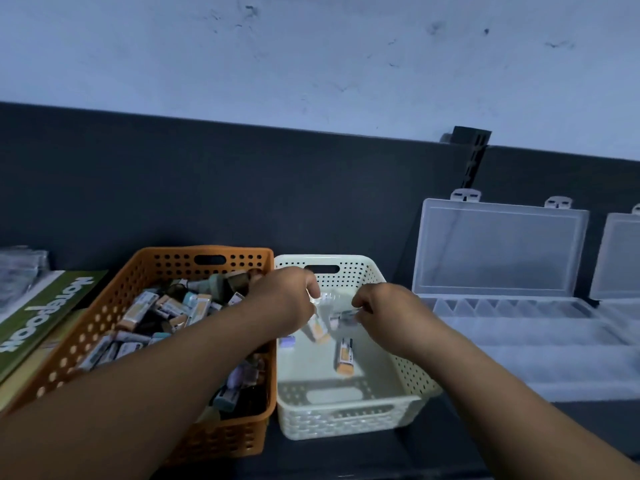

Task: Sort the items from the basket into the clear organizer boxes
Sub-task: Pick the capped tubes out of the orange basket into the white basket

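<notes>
An orange basket (145, 271) on the left is piled with several small wrapped erasers. Beside it stands a white basket (346, 420) holding a few erasers, one (345, 356) lying near its middle. My left hand (284, 299) and my right hand (384, 311) both hover over the white basket, each pinching an end of a clear plastic wrapper (332, 304). A blurred eraser (317, 329) hangs just below my left hand. An open clear organizer box (519, 327) with divided compartments sits to the right, its lid (498, 247) propped against the dark wall panel.
A second clear organizer box (620, 258) shows at the right edge. A green notebook (41, 313) lies left of the orange basket, with a stack of clear packets (20, 271) behind it. A dark panel runs behind everything.
</notes>
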Tool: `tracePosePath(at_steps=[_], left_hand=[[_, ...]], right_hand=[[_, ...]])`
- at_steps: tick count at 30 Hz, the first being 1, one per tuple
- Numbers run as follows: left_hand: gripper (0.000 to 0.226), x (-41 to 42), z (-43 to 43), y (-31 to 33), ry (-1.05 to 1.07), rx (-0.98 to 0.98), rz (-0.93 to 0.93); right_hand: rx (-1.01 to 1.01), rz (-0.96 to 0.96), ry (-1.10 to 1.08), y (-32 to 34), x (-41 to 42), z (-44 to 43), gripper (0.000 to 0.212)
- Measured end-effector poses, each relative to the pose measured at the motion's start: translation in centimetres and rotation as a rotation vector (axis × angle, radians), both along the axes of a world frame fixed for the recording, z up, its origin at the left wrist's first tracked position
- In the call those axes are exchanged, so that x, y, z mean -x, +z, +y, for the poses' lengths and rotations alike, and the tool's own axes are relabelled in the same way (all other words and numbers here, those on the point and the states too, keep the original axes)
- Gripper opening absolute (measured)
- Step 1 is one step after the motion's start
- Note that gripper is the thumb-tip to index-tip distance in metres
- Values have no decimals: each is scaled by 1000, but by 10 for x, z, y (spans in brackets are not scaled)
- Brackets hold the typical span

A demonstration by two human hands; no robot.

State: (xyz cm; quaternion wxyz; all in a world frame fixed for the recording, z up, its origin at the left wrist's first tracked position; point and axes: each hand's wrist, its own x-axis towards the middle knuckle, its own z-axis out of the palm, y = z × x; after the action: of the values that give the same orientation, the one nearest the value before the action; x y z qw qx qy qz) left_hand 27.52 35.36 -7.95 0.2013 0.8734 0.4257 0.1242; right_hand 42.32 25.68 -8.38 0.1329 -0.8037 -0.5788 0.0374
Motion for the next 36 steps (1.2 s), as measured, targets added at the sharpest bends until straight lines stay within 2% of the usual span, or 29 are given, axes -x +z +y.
tracePosePath(at_steps=[2, 4, 6, 8, 10, 13, 16, 19, 28, 33, 36], left_hand=[[22, 9, 3, -4, -21, 19, -60], [30, 23, 7, -2, -30, -32, -106], [30, 41, 10, 7, -32, -128, -131], [20, 62, 14, 19, -10, -182, -136], [14, 91, 21, 26, 47, -190, -102], [30, 131, 32, 29, 118, -166, 38], [35, 158, 37, 27, 153, -94, 108], [39, 174, 38, 19, 152, -37, 118], [42, 163, 46, 1, 69, 18, 86], [47, 139, 56, -3, 45, -61, 323], [43, 136, 58, -5, 57, -79, 308]], right_hand=[[-9, -14, 7, -1, 3, 2, 29], [-26, -25, 36, 1, 7, 6, 28], [-55, -41, 72, 8, 15, 11, 23], [-103, -47, 120, 16, 29, 17, 25], [-161, -28, 178, 23, 48, 25, 28], [-194, 4, 286, 32, 77, 36, 25], [-160, 34, 356, 35, 103, 47, 20], [-91, -15, 413, 31, 122, 58, 23], [95, -153, 432, 9, 137, 82, 23], [122, -194, 434, 6, 133, 87, 27], [129, -218, 442, 7, 134, 89, 28]])
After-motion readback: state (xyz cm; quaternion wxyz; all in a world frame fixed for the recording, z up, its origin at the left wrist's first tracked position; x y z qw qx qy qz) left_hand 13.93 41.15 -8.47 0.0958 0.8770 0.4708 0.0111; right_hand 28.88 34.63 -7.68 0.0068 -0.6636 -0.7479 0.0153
